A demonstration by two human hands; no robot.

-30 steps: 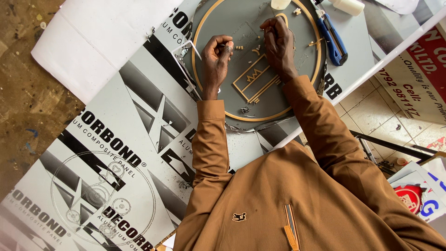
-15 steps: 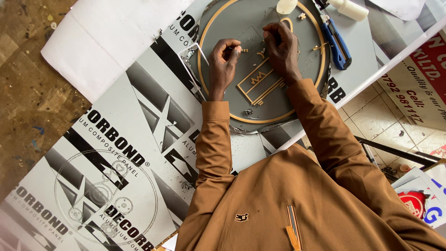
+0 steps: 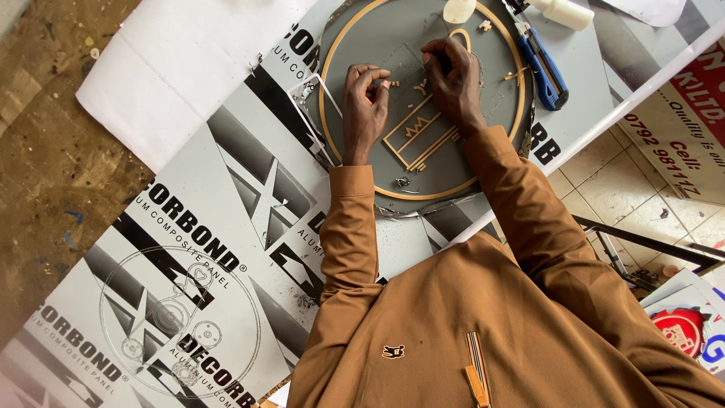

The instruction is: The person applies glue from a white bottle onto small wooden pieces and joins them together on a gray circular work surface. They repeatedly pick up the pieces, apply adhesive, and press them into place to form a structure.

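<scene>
A round grey disc with a gold rim lies on a printed grey panel. Gold cut-out shapes, a rectangular emblem among them, sit on the disc. My left hand hovers over the disc's left half, fingers curled, thumb and fingertips pinching a tiny gold piece. My right hand rests on the disc's middle, fingertips pressed down on a small piece near a gold arch shape. Both arms wear brown sleeves.
A blue utility knife lies at the disc's right edge. A white tube and a cream lump lie at the top. White sheet at upper left, bare wood to the left, tiled floor and printed signs at right.
Both hands have stayed over the disc; my left hand shifted slightly right toward the centre, my right hand barely moved. The view has drifted a little.
</scene>
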